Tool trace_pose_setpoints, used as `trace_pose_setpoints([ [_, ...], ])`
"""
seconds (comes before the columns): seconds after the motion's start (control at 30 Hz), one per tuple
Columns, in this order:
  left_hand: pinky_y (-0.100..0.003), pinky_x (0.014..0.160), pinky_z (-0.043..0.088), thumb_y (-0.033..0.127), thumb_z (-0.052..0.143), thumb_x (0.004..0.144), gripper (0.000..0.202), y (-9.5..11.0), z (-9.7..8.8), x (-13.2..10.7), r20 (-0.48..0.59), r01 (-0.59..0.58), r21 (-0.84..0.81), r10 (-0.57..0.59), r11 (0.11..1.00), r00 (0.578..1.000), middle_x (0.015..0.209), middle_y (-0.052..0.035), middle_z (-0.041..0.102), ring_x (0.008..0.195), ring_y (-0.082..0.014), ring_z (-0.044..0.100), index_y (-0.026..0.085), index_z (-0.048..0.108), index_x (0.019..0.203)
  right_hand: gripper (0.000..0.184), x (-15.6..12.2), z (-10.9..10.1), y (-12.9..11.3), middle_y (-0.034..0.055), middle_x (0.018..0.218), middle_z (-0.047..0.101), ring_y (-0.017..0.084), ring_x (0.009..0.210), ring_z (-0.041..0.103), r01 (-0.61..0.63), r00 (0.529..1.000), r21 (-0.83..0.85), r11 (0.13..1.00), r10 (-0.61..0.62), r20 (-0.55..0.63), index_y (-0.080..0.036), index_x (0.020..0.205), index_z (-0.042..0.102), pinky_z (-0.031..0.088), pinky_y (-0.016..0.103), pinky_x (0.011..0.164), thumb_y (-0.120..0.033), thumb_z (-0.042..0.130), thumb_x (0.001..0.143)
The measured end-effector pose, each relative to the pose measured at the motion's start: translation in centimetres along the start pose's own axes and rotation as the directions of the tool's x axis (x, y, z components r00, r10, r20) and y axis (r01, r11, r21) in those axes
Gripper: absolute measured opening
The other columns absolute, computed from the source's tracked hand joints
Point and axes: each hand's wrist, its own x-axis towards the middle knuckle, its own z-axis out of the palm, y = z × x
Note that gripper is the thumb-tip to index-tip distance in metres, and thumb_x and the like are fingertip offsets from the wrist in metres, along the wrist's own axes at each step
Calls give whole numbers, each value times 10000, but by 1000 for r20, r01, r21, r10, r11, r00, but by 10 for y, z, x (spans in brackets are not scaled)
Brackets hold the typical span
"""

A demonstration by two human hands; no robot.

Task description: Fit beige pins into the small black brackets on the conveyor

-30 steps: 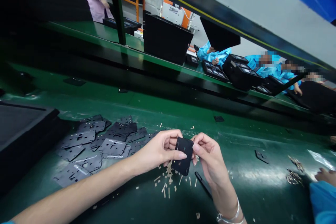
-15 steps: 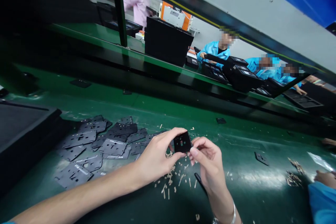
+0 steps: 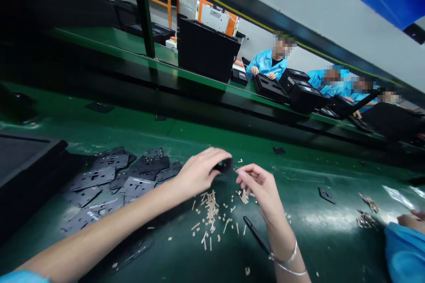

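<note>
From where I watch, a black case (image 3: 33, 152) stands at the left; just right of it lies a loose heap of black plates (image 3: 96, 177), overlapping on the green bench (image 3: 299, 247); next comes the left hand (image 3: 197, 172), gripping a dark plate (image 3: 227, 166) between thumb and fingers, raised above the bench; below are scattered tan slips (image 3: 210, 208); the right hand (image 3: 257, 185) hangs just beside the plate, fingers curled, and I cannot tell whether they close on anything; a slim black tool (image 3: 257, 235) lies by its wrist; farther right rest a lone plate (image 3: 327, 195) and piles of small parts (image 3: 367, 219), near a co-worker's blue sleeve (image 3: 405, 250). I judge the held plate light, thin and fairly stiff, perhaps a little slippery; I would take it by opposite edges, keeping off the cut-outs, where it may bend. Against half a second ago, its holed face has turned from broadside to steeply tilted; the right fingertips, then at its edge, now stand apart.
</note>
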Motion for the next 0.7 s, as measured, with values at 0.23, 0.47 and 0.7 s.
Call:
trace_pose_setpoints([
  [0.23,-390,909,431,56,625,709,473,-86,19,81,-112,347,167,-332,923,937,1132,-93,600,1097,-284,503,197,559,1155,164,2,-22,44,-21,603,665,135,585,603,-38,999,-725,688,18,-35,-228,661,650,365,210,537,-205,521,759],
  [0.47,-424,1011,335,208,583,798,477,-90,5,67,-161,340,22,-332,940,929,1282,-153,515,1211,-287,418,115,489,1256,108,6,-38,65,-30,664,684,143,636,611,-128,991,-839,530,105,-85,-253,716,664,314,209,521,-188,578,719],
  [0.7,-282,789,485,225,548,821,234,-41,-3,10,56,256,-258,-250,932,967,1063,-61,677,972,-187,619,172,635,1031,157,10,-56,67,-14,700,700,157,679,632,-167,981,-899,406,157,-111,-260,733,670,327,217,537,-158,550,742],
])
